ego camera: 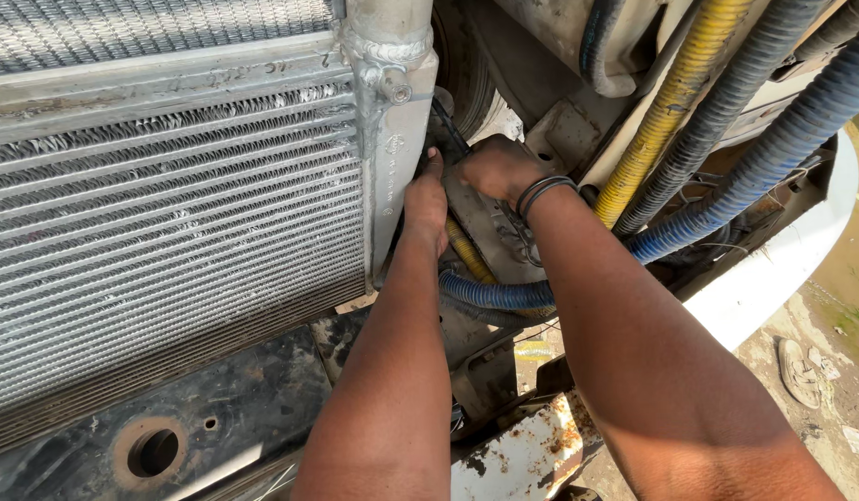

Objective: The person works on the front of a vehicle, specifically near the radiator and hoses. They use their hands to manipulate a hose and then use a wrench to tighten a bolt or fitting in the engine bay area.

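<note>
The person's two forearms are filling the foreground, reaching up into a vehicle's front. At the left, a finned aluminium radiator [169, 232] is standing above a rusty black crossmember [169, 417]. The left hand [426, 199] is pressing against the radiator's side tank [392, 139], thumb up, fingers apparently curled around a dark tool [445, 125]. Just beside it, the right hand [497, 169], wearing wristbands [541, 193], is closing over a grey bracket [503, 232]. Yellow hose [671, 102] and blue hose [773, 148] are running rightward.

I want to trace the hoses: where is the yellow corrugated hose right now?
In the head view, the yellow hose runs from upper right down toward centre, beside the blue hoses, right of the right hand.
</note>
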